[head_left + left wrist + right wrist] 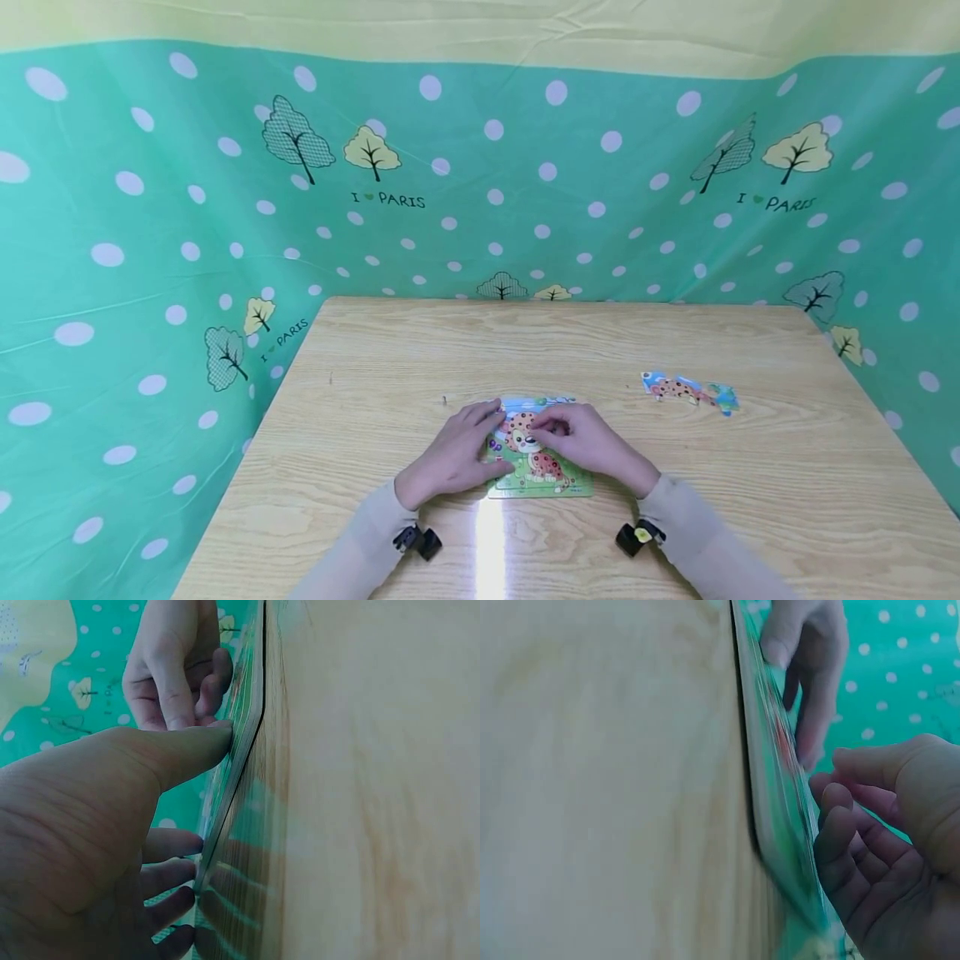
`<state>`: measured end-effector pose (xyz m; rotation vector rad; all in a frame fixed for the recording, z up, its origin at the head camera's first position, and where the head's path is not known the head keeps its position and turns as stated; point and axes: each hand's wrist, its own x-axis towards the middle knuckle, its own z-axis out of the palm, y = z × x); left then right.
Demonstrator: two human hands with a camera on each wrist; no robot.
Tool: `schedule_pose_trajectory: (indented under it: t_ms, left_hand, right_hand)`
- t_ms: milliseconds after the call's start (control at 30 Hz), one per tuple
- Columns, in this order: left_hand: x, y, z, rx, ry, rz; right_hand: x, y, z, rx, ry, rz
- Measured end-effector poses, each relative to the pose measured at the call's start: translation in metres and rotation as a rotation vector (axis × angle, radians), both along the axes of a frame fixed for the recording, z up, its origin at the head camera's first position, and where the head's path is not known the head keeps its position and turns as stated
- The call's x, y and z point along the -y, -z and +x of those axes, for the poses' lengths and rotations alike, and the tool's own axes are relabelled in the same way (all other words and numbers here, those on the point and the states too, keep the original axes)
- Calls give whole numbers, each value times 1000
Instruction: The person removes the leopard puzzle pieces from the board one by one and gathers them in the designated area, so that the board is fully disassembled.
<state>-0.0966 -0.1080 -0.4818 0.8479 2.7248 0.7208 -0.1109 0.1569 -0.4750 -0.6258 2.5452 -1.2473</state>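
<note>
A flat jigsaw puzzle (551,475) with a spotted cartoon leopard on green grass and blue sky lies on the table in the head view. My left hand (461,450) rests along its left side, fingers spread and thumb over the lower part. In the left wrist view the left thumb (199,746) reaches over the puzzle's edge. Curled in, my right hand (581,433) is over the puzzle's upper right, fingertips right at the leopard's face. The right wrist view has the right thumb and fingers (838,817) drawn together close over the puzzle, with no piece visible between them.
Loose puzzle pieces (675,389) with leopard spots lie to the right, beside a blue-green piece (724,398). A tiny dark object (444,400) is left of the puzzle. The wooden table (360,350) meets a green dotted cloth (495,175) behind and at both sides.
</note>
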Motion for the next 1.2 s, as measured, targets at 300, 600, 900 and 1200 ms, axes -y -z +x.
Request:
schedule_pose_trajectory:
  t_ms: [300,600,900,1200]
  left_hand:
    - [-1,0,-1,-5,10,8]
    - [-2,-1,-1,-20,17,18]
    - [-1,0,-1,-20,15,32]
    - [0,2,-1,-9,11,49]
  right_hand:
    - [21,-1,4,-21,-81,79]
    - [25,2,3,-31,-83,110]
    - [28,1,3,-24,-73,129]
    - [30,2,0,-3,-68,158]
